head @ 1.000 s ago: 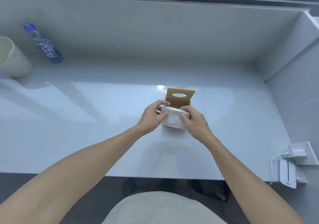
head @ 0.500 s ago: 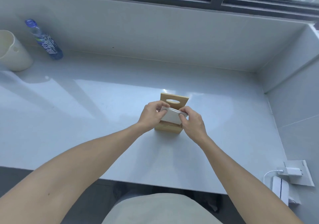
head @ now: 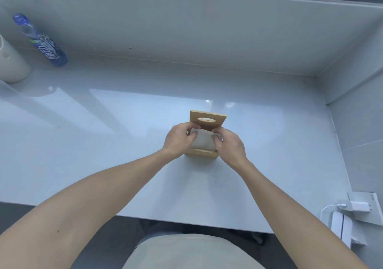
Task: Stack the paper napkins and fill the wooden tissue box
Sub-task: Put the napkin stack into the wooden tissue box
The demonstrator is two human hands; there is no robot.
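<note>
A small wooden tissue box (head: 201, 154) stands in the middle of the pale counter, its lid (head: 215, 121) with an oval slot swung up at the back. A white stack of paper napkins (head: 204, 142) sits partly inside the open box. My left hand (head: 179, 140) grips the stack's left end. On the stack's right end is my right hand (head: 229, 145), its fingers curled over the top edge. The bottom of the stack is hidden by the box's front wall.
A blue-labelled plastic bottle (head: 41, 42) lies at the back left beside a cream cup (head: 11, 65). A white charger and plug (head: 356, 205) with a cable sit at the near right corner. Walls close off the back and right sides.
Both hands have pushed the napkin stack down from in front of the box into its open top. The view has shifted slightly.
</note>
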